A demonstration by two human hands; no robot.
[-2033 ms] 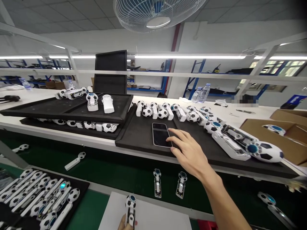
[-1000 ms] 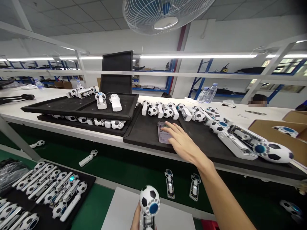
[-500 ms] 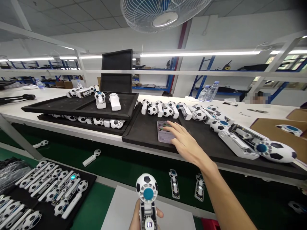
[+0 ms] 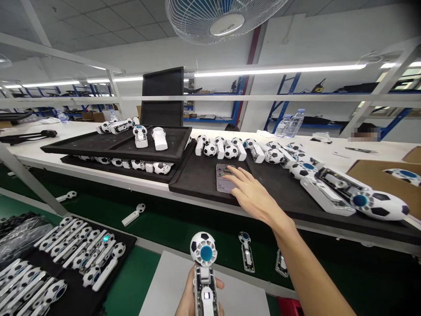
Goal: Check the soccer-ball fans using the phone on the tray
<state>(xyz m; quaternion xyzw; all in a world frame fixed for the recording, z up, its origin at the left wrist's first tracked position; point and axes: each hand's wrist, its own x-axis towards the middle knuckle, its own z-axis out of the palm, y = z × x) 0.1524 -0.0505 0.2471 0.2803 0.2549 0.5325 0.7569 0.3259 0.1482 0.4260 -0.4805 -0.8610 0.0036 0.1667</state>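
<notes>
My right hand [image 4: 253, 195] reaches out over a black tray [image 4: 197, 182] on the raised shelf, fingers spread, with fingertips on the lit screen of a phone [image 4: 223, 177] lying flat there. My left hand [image 4: 192, 300] at the bottom edge grips a small hand-held fan with a football-patterned head [image 4: 204, 259], held upright over a white sheet [image 4: 164, 289]. A row of the same football fans [image 4: 230, 149] lies behind the phone.
Stacked black trays [image 4: 112, 147] with more fans sit to the left, another tray [image 4: 75, 259] full of fans at lower left. Loose fans [image 4: 246, 252] lie on the green belt [image 4: 158, 228]. Cardboard boxes [image 4: 378, 175] stand at right, water bottles [image 4: 291, 125] behind.
The phone's screen went from dark to lit under my right fingers. My left hand raised the fan higher into view, and the view shifted a little to the right.
</notes>
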